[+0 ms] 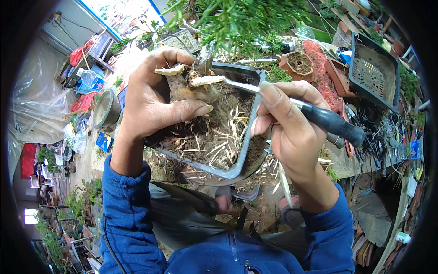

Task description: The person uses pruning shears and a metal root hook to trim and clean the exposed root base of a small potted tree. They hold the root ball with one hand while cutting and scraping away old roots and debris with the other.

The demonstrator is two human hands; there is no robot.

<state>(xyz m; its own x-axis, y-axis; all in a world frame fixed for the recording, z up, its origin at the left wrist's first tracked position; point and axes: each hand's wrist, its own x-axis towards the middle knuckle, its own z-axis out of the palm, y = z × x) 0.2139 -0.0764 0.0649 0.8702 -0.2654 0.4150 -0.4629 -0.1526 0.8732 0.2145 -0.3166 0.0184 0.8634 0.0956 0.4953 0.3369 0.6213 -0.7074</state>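
Observation:
My left hand (153,93) grips the base of a small tree's trunk and root mass (191,98) inside a grey rectangular plastic pot (246,150). My right hand (287,123) holds a black-handled metal tool (328,121); its thin bright blade (237,85) points left and touches a pale cut stub (205,80) near the trunk. Another pale cut stub (169,70) lies against my left fingers. Green foliage (237,18) of the tree hangs above. Loose soil, fine roots and pale wood chips (219,137) fill the pot.
A small terracotta pot (299,61) and a black mesh-bottomed tray (374,71) stand at the back right. Tangled black wire (376,132) lies at the right. A grey round bowl (106,108) and plastic bottle (87,77) are at the left. Wood scraps litter the ground below.

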